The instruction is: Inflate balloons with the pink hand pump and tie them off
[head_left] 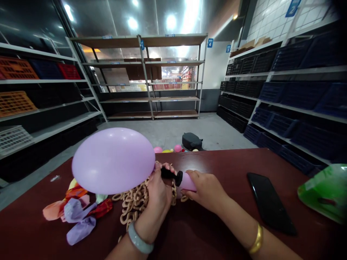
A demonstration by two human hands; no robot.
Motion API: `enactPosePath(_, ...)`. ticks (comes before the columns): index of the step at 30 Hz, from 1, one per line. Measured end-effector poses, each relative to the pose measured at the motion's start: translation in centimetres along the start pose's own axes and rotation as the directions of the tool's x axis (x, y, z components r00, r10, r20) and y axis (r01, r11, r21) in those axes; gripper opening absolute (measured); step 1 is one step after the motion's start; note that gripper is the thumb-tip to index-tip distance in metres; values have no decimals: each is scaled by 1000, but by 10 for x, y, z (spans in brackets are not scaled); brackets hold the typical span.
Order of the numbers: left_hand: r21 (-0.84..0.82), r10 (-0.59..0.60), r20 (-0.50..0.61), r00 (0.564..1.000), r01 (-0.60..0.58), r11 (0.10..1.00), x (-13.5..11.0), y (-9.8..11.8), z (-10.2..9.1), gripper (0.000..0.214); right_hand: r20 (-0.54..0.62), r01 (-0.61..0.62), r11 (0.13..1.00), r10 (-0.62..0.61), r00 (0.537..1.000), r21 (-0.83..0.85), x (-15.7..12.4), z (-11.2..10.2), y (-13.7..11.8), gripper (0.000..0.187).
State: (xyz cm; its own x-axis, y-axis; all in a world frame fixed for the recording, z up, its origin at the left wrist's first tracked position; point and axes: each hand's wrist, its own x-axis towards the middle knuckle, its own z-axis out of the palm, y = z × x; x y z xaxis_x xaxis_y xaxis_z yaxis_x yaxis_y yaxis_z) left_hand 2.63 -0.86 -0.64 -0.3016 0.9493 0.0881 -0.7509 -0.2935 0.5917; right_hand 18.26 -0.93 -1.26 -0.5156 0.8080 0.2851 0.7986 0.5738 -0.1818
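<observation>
A big inflated purple balloon lies level at the left, its neck at the fingers of my left hand. That hand is closed around the balloon's neck and the black front end of a hand balloon pump. My right hand is wrapped round the pump's pink part, to the right of the black flange. Under my left hand is a heap of beige ring-like loops. Limp uninflated balloons in purple, red, orange and peach lie below the inflated one.
A black phone-like slab and a green plastic bag lie on the right of the brown table. Beyond its far edge are small balloons and a dark bag on the floor. Shelves with crates stand around.
</observation>
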Motion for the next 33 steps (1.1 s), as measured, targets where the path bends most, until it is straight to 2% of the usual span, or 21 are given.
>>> enactPosePath(6,33,70,5,998,-70,997,8,14,-1,21,13,2,991,-4,1000,133,2,0,-6,52)
enactPosePath(9,28,132,-11,991,-132,991,19,34,-4,22,49,10,984,-19,999,180,3,-3,-1,53)
enactPosePath(14,7,207,-30,978,-207,978,38,81,-15,22,63,11,986,-22,998,165,4,-12,15,52)
enactPosePath(18,0,266,-27,964,-266,964,41,95,-19,23,75,56,982,-71,995,183,3,-19,26,51)
enactPosePath(23,-7,282,-72,957,-283,959,40,74,-17,19,57,26,997,-30,998,76,3,-18,29,49)
enactPosePath(27,5,218,-75,973,-219,976,34,48,-14,20,22,27,999,-27,999,22,2,-9,23,53)
enactPosePath(33,11,126,-24,992,-125,992,9,7,-1,21,9,-4,1000,4,1000,31,1,-4,9,53)
